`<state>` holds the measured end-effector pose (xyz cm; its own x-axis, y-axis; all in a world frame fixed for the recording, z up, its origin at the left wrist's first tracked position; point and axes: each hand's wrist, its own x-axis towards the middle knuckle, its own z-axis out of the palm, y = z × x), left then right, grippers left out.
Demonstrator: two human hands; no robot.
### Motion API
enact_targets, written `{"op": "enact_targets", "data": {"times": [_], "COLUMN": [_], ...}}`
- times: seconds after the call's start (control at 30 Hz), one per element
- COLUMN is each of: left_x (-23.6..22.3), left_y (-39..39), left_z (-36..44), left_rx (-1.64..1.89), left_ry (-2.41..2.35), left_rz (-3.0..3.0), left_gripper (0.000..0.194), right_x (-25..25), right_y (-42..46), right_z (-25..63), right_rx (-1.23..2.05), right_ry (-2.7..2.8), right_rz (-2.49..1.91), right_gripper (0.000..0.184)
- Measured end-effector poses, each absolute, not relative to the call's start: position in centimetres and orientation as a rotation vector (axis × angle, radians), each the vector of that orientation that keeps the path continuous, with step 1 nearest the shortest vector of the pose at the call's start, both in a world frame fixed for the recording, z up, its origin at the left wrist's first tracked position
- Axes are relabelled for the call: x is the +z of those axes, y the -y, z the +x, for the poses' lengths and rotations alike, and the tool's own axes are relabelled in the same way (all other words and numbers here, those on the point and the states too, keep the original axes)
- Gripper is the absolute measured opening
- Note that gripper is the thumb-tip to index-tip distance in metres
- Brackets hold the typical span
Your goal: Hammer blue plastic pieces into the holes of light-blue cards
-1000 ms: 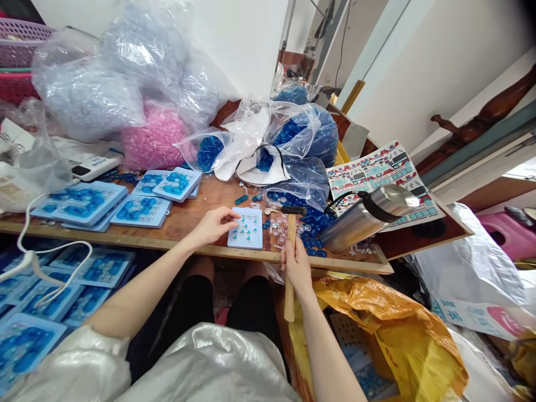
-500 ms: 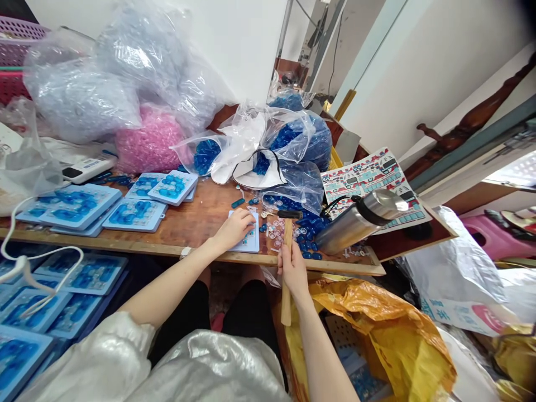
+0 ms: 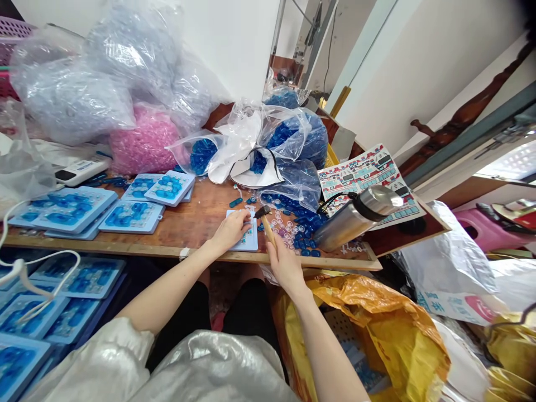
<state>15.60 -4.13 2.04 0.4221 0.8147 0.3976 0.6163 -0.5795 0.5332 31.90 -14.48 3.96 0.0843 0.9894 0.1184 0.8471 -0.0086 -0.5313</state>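
Note:
My right hand (image 3: 287,262) is wrapped round the wooden handle of a small hammer (image 3: 270,231). The hammer's dark head is close to the fingers of my left hand (image 3: 232,230), above the right side of a light blue plastic tray (image 3: 249,241) lying at the table's front edge. My left hand rests over this tray with its fingers bent together at the tips; what they hold, if anything, is hidden. Small clear ring-shaped pieces (image 3: 288,230) and dark blue plastic pieces (image 3: 305,243) lie loose to the right of the tray.
Filled light blue trays (image 3: 132,216) are stacked on the left of the table, with more below. Behind stand plastic bags of blue parts (image 3: 307,139) and a pink bag (image 3: 144,139). A steel flask (image 3: 355,220) and a sticker sheet (image 3: 374,181) are at the right, above a yellow bag (image 3: 377,318).
My right hand has swung the hammer left and tilted it, bringing its head from over the clear rings to beside my left fingers. The left hand stays over the tray.

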Motion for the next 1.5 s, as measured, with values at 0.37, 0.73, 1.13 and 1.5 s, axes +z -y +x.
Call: {"op": "enact_targets", "data": {"times": [0.37, 0.73, 1.13, 1.5], "left_x": [2.3, 2.6, 2.6, 5.5], "left_y": [4.1, 3.3, 2.9, 0.4], "left_z": [15.3, 15.1, 15.2, 17.1], "left_rx": [0.926, 0.841, 0.823, 0.634], "left_ry": [-1.148, -1.122, -1.155, -1.136], "left_rz": [2.523, 2.591, 2.447, 2.582], "left_gripper": [0.013, 0.015, 0.009, 0.017], "right_x": [13.9, 2.8, 3.8, 2.4], "right_y": [19.3, 16.2, 14.8, 13.9], "right_z": [34.8, 32.7, 31.9, 33.8], "right_rx": [0.014, 0.38, 0.33, 0.583], "right_ry": [1.154, 1.77, 1.79, 1.393], "right_rz": [-1.004, -1.874, -1.916, -1.638], "right_gripper": [0.025, 0.047, 0.044, 0.041]}}
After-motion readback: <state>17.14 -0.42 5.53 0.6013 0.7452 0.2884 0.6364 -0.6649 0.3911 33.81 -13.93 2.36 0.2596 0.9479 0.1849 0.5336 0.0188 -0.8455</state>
